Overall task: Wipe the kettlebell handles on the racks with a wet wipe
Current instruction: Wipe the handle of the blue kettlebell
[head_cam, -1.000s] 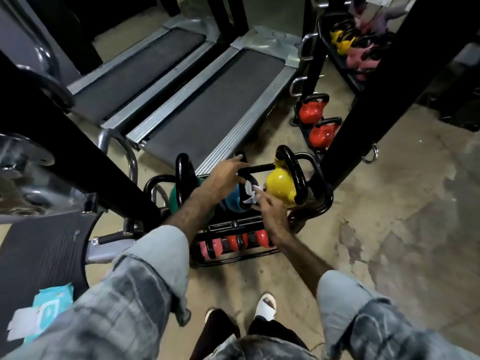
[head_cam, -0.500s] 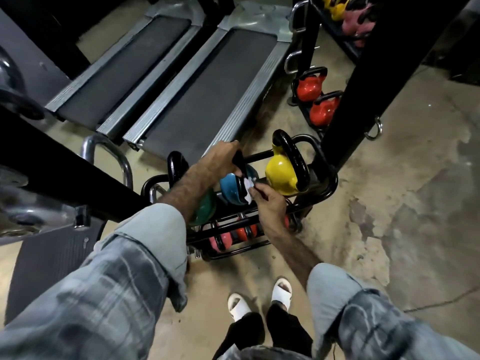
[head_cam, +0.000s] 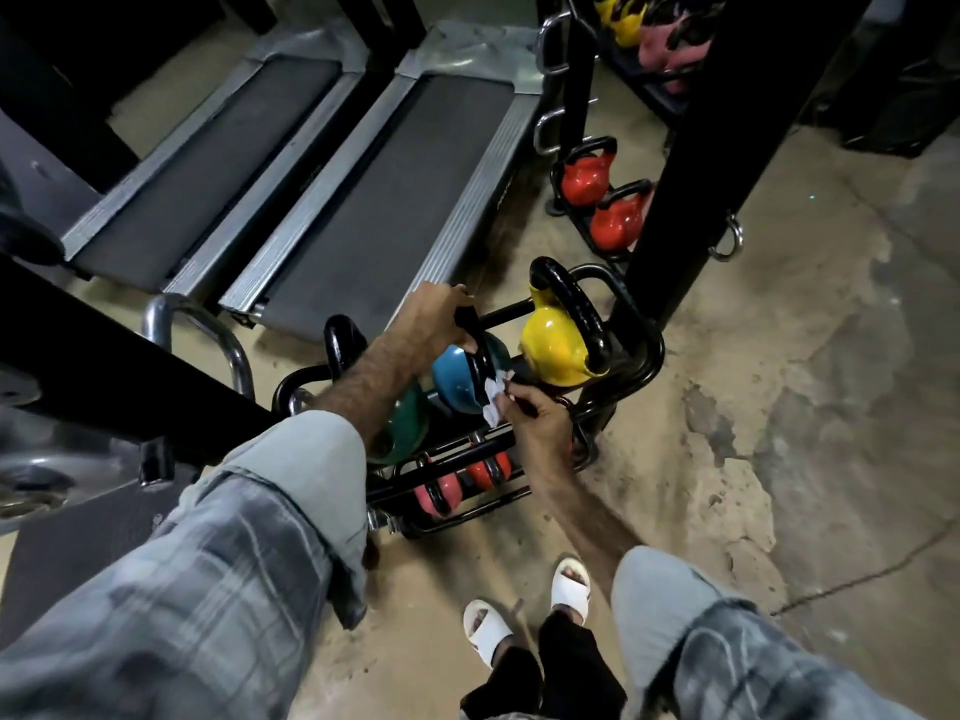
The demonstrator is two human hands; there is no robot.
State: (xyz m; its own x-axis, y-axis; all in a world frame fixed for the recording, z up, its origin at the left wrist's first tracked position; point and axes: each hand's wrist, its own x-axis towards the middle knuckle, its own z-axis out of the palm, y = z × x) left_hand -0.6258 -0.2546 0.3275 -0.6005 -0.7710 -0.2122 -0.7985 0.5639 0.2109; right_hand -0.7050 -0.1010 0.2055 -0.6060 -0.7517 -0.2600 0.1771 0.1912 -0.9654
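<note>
On the black tubular steel rack (head_cam: 631, 379), the left hand (head_cam: 434, 324) has its fingers curled round the black handle (head_cam: 475, 345) of the round blue kettlebell (head_cam: 457, 381). Just right of that handle, the right hand (head_cam: 535, 423) pinches a crumpled white wet wipe (head_cam: 493, 400) against it. A glossy yellow kettlebell (head_cam: 553, 350) sits right of the blue one
</note>
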